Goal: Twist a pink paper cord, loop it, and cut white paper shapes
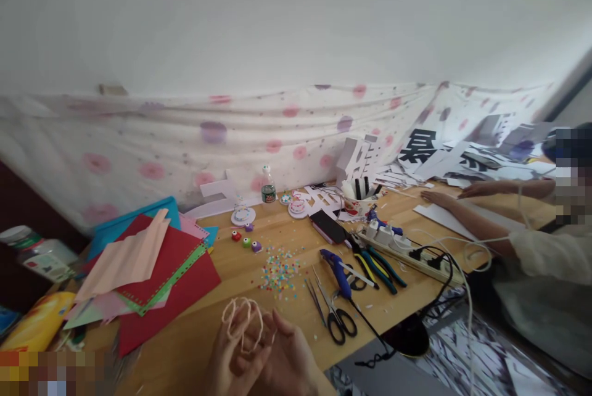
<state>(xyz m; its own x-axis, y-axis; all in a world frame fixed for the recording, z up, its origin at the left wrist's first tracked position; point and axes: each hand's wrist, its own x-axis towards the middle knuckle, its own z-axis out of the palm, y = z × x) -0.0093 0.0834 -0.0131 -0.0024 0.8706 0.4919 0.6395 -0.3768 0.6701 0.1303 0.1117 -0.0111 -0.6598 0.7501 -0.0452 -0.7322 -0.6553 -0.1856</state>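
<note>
Pale pink yarn [243, 302] hangs in loose loops about the fingers of my left hand [226, 353], which is closed on it, low in the middle of the view. Right against it is my right hand [291, 353], its fingertips meeting the left fingers where a strand runs across; they look pinched on that strand, though partly hidden. Both hands are above the front edge of the wooden table [185, 340]. Just beyond them lie scattered small coloured beads [280, 272]. To their right are scissors [341, 324], tweezers [316, 302] and a blue glue gun [340, 276].
Coloured paper sheets [185, 288] are piled at left, near a yellow bottle [39, 325]. Small owl-like figures [246, 242] and decorated round pieces [242, 216] stand farther back. Pliers [377, 266] and a power strip [407, 254] with cables lie right. A co-worker's hand [437, 200] rests on white board.
</note>
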